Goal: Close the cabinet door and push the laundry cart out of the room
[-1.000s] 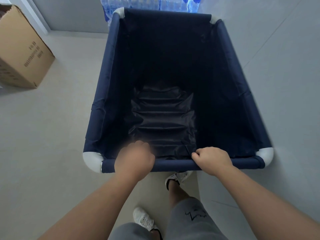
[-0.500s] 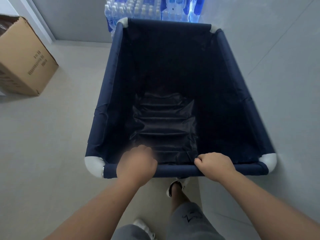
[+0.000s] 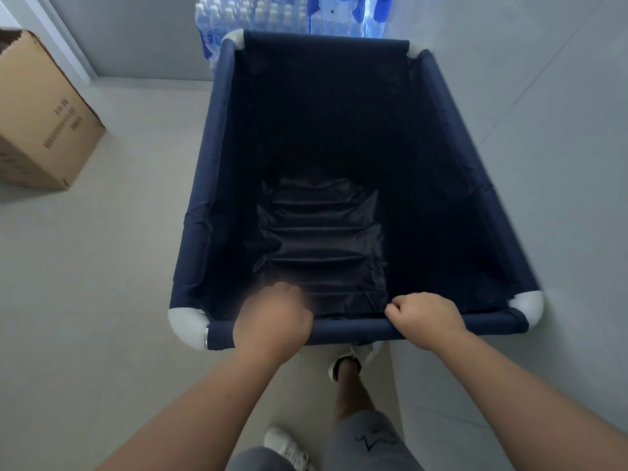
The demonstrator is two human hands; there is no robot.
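Left hand (image 3: 272, 321) and right hand (image 3: 424, 319) both clench the near rail of the laundry cart (image 3: 217, 198). The cart has pulled back from the bottled water (image 3: 289, 15) ahead; steering toward the exit appears underway.

Stacked water bottles (image 3: 292, 15) at top centre block the cart (image 3: 217, 137) just beyond its far rim. A box (image 3: 44, 117) stands at upper left, well apart from the cart. Bare floor (image 3: 112, 266) lies open between them. A wall (image 3: 560, 137) runs close along the right side.
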